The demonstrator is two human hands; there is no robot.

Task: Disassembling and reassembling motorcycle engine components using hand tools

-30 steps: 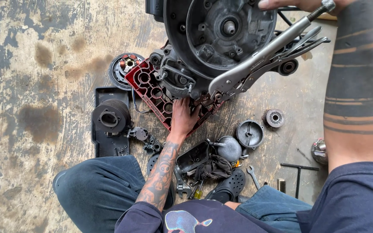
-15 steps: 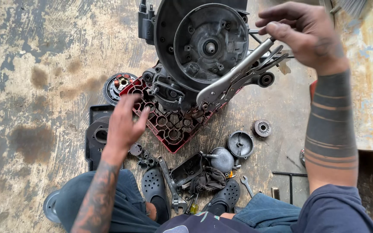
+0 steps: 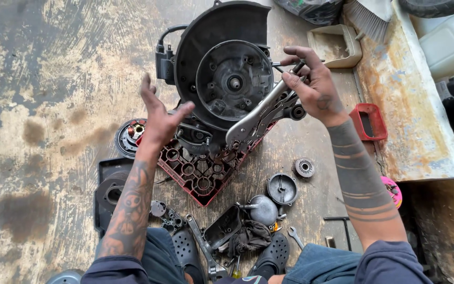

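While the right hand [image 3: 313,87] closes its fingers around the upper handle end of the silver locking pliers [image 3: 261,117], the left hand [image 3: 160,118] hangs open with fingers spread, just beside the engine case [image 3: 222,68] and holding nothing. The pliers run diagonally down from the right hand; their jaws sit low against the case, and what they bite on cannot be made out. The case stands tilted on a red ribbed tray [image 3: 200,176], whose far edge is hidden behind it. Its round opening shows a central shaft [image 3: 234,83]. Lower down on the stained floor [image 3: 43,105] lie a grey round cover [image 3: 282,188], a small bearing [image 3: 304,168] and an adjustable wrench [image 3: 204,247], partly under cloth and parts. A black housing [image 3: 110,190] sits half behind the left forearm. The knees are cut off by the frame's lower edge.
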